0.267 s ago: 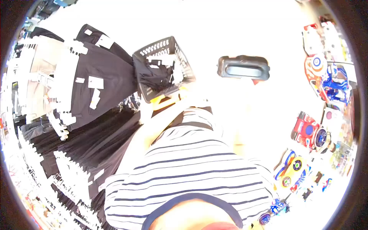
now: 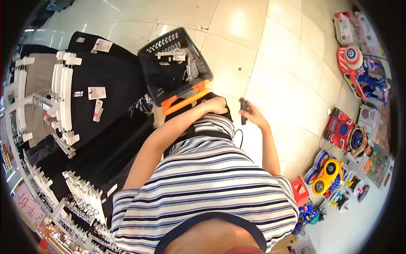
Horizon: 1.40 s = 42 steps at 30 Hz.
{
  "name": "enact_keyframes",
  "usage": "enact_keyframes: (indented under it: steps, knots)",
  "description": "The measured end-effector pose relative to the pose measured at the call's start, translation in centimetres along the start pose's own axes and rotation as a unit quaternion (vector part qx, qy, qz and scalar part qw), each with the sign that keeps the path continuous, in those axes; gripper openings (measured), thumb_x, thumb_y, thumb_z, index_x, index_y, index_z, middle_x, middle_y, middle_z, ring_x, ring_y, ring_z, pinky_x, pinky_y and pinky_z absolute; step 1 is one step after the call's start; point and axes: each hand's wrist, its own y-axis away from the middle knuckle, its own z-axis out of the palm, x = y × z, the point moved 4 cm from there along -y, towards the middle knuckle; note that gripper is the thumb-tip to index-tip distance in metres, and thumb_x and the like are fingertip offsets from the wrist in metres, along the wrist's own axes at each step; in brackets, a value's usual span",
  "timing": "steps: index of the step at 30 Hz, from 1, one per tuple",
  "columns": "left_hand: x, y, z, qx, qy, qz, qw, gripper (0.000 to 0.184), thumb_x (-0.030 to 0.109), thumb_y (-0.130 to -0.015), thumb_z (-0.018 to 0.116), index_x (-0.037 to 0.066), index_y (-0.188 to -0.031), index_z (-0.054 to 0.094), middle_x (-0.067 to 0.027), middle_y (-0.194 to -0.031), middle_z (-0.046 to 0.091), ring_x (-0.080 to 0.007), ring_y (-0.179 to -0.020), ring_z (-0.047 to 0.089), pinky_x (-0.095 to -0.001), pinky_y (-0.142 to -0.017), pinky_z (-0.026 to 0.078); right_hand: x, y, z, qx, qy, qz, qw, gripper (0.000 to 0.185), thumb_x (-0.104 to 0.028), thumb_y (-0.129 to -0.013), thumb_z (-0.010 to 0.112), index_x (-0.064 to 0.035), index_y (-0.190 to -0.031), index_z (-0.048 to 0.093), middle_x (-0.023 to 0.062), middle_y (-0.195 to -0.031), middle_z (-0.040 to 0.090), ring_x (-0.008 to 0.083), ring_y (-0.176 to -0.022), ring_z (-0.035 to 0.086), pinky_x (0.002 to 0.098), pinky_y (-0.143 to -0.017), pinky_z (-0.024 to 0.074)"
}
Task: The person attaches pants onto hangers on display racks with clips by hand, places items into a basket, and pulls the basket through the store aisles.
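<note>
My right hand (image 2: 253, 115) is closed around a small black handheld device (image 2: 243, 111), held upright in front of my right hip. A thin black cable (image 2: 241, 137) loops below it, against the floor. At my waist, my left hand (image 2: 218, 106) is closed, resting near black fabric; whether anything is inside its fingers is hidden. Just ahead of that hand is the orange handle (image 2: 186, 103) of a black shopping basket (image 2: 149, 76). Inside the basket lie a dark garment (image 2: 167, 74) and white hangers (image 2: 192, 67).
On my left, black trousers (image 2: 105, 72) with white tags hang from white hangers (image 2: 65, 93) on a metal rack. Colourful toy vehicles (image 2: 332, 169) line a display on the right, with a red stool (image 2: 299, 191) beside it. Ahead is tiled floor (image 2: 287, 63).
The overexposed view has become clear, so both hands now show. A large-looking dark oblong object ahead is gone from that place; a small black device is in my right hand.
</note>
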Motion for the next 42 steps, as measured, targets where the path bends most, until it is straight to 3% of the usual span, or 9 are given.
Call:
enact_keyframes:
  steps: [9, 10, 14, 17, 20, 24, 28, 39, 42]
  knots:
    - [4.2, 2.3, 0.9, 0.213, 0.156, 0.108, 0.958, 0.015, 0.01, -0.073, 0.058, -0.003, -0.066, 0.053, -0.0182, -0.063, 0.057, -0.0263, -0.056, 0.057, -0.035, -0.051, 0.043, 4.6, -2.4, 3.2, -0.198, 0.06, 0.091, 0.974, 0.046, -0.024, -0.08, 0.061, -0.0021, -0.118, 0.047, 0.0148, -0.111, 0.052, 0.0236, -0.1, 0.05, 0.033, -0.089, 0.0394]
    - [4.5, 2.2, 1.1, 0.208, 0.148, 0.106, 0.961, 0.016, 0.01, -0.073, 0.058, -0.002, -0.066, 0.051, -0.0184, -0.062, 0.056, -0.0282, -0.056, 0.057, -0.036, -0.05, 0.043, 5.9, -3.7, 3.7, -0.14, 0.142, -0.122, 0.972, 0.042, -0.017, -0.078, 0.058, -0.003, -0.117, 0.047, 0.0175, -0.103, 0.053, 0.0287, -0.091, 0.052, 0.0353, -0.083, 0.0426]
    - [5.4, 1.9, 1.4, 0.228, 0.104, 0.131, 0.959, 0.017, 0.011, -0.073, 0.057, -0.001, -0.065, 0.048, -0.0177, -0.062, 0.054, -0.0337, -0.059, 0.054, -0.0398, -0.053, 0.043, 12.5, -6.7, 5.0, -0.052, 0.25, -0.159, 0.954, 0.041, -0.012, -0.078, 0.056, 0.0063, -0.113, 0.046, 0.0165, -0.096, 0.055, 0.0285, -0.09, 0.053, 0.0338, -0.081, 0.0436]
    - [6.0, 1.6, 2.0, 0.212, 0.099, 0.114, 0.966, 0.014, 0.011, -0.073, 0.057, 0.0, -0.068, 0.049, -0.0171, -0.066, 0.056, -0.0344, -0.065, 0.056, -0.0414, -0.058, 0.044, 8.2, -3.3, 1.6, -0.221, 0.06, 0.041, 0.973, 0.039, -0.01, -0.079, 0.056, 0.0073, -0.113, 0.047, 0.0158, -0.102, 0.056, 0.0221, -0.095, 0.053, 0.03, -0.081, 0.044]
    - [6.2, 1.2, 2.2, 0.188, 0.114, 0.103, 0.97, 0.013, 0.011, -0.073, 0.056, 0.0, -0.069, 0.05, -0.0175, -0.067, 0.056, -0.0352, -0.067, 0.056, -0.0418, -0.059, 0.044, 3.2, -0.6, 1.0, -0.194, -0.098, 0.052, 0.975, 0.031, -0.007, -0.077, 0.058, 0.0033, -0.106, 0.055, 0.0127, -0.1, 0.059, 0.0167, -0.093, 0.054, 0.0272, -0.076, 0.0453]
    - [6.4, 0.3, 3.0, 0.179, 0.107, 0.088, 0.974, 0.013, 0.012, -0.074, 0.055, 0.0, -0.071, 0.051, -0.0178, -0.069, 0.056, -0.035, -0.069, 0.056, -0.042, -0.061, 0.044, 3.0, -2.8, 1.3, -0.101, 0.177, -0.004, 0.979, 0.02, -0.002, -0.069, 0.063, 0.0025, -0.088, 0.062, 0.0122, -0.087, 0.063, 0.0188, -0.086, 0.058, 0.0303, -0.072, 0.0466]
    - [6.0, 0.0, 3.1, 0.19, 0.125, 0.091, 0.969, 0.013, 0.012, -0.074, 0.054, 0.0, -0.072, 0.051, -0.018, -0.072, 0.057, -0.0347, -0.07, 0.056, -0.0413, -0.062, 0.044, 4.0, -3.8, 2.5, -0.031, 0.116, -0.097, 0.988, 0.015, 0.001, -0.066, 0.061, 0.0039, -0.08, 0.058, 0.0147, -0.083, 0.063, 0.0211, -0.077, 0.06, 0.0311, -0.068, 0.0467]
    - [7.2, 0.2, 2.0, 0.234, 0.168, 0.101, 0.952, 0.017, 0.013, -0.073, 0.051, -0.002, -0.081, 0.055, -0.0197, -0.078, 0.058, -0.0365, -0.076, 0.057, -0.0435, -0.066, 0.045, 7.5, -3.2, 1.9, 0.037, -0.134, 0.003, 0.99, 0.024, 0.0, -0.08, 0.05, 0.0008, -0.103, 0.057, 0.0083, -0.098, 0.061, 0.0155, -0.09, 0.056, 0.0253, -0.081, 0.0432]
    - [7.3, 0.2, 2.5, 0.24, 0.131, 0.076, 0.959, 0.018, 0.015, -0.074, 0.051, -0.002, -0.079, 0.051, -0.0218, -0.078, 0.056, -0.0385, -0.077, 0.056, -0.0445, -0.069, 0.044, 6.9, -2.4, 1.0, -0.119, -0.071, 0.009, 0.99, 0.031, -0.002, -0.083, 0.049, 0.0007, -0.113, 0.053, 0.0078, -0.104, 0.059, 0.0162, -0.095, 0.055, 0.0247, -0.082, 0.043]
